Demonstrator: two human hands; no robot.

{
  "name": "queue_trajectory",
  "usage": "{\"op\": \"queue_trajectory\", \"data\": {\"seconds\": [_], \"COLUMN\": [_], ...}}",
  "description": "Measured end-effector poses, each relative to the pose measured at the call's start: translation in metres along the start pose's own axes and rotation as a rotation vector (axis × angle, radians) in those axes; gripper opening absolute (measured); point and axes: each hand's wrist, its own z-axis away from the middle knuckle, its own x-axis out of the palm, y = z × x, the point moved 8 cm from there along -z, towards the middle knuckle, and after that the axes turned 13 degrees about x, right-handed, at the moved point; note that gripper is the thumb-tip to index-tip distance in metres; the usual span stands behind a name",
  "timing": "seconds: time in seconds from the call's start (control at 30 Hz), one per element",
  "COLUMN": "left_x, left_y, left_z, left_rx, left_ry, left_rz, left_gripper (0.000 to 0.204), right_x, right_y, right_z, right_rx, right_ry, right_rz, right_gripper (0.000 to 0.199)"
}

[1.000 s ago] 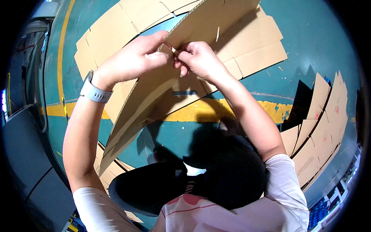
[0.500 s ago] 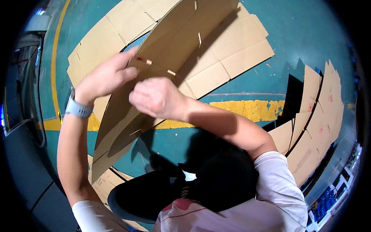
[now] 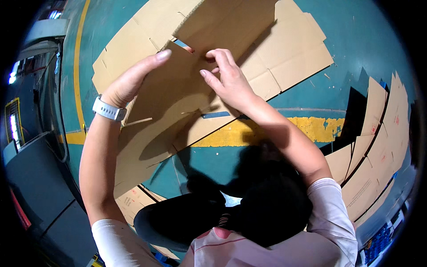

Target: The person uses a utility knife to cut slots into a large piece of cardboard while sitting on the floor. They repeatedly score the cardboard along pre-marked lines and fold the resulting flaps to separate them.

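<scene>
Head view: I see a flat die-cut cardboard blank (image 3: pixel 178 102) held up at chest height over the teal floor (image 3: pixel 351 58), tilted, with more flattened blanks (image 3: pixel 293 49) lying on the floor behind it. The left hand (image 3: pixel 133 80) lies open along the blank's left part, fingers extended and together, bracing the sheet; a white watch (image 3: pixel 109 109) sits on that wrist. The right hand (image 3: pixel 227 80) pinches at a slot edge near the top of the blank, thumb and forefinger curled in. My judgement: to do this well, keep the left palm steady as a backstop and work the pinch right at the cut line, so the board does not tear. Compared with half a second earlier, the right hand has moved up from mid-sheet to the slot, and the left hand has flattened out. Another stack of cardboard (image 3: pixel 378 147) leans at the right.
</scene>
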Motion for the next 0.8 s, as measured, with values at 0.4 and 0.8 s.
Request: {"op": "queue_trajectory", "data": {"seconds": [0.4,0.8], "left_x": [0.011,0.020], "left_y": [0.024,0.051], "left_z": [-0.015,-0.027], "left_rx": [0.314,0.518], "left_ry": [-0.078,-0.215], "left_rz": [-0.009,-0.418], "left_gripper": [0.042,0.046], "right_x": [0.001,-0.005], "right_y": [-0.003,0.001], "right_z": [0.001,0.000], "right_rx": [0.003,0.082], "right_ry": [-0.015,-0.049], "right_rz": [0.042,0.017], "right_gripper": [0.040,0.043]}}
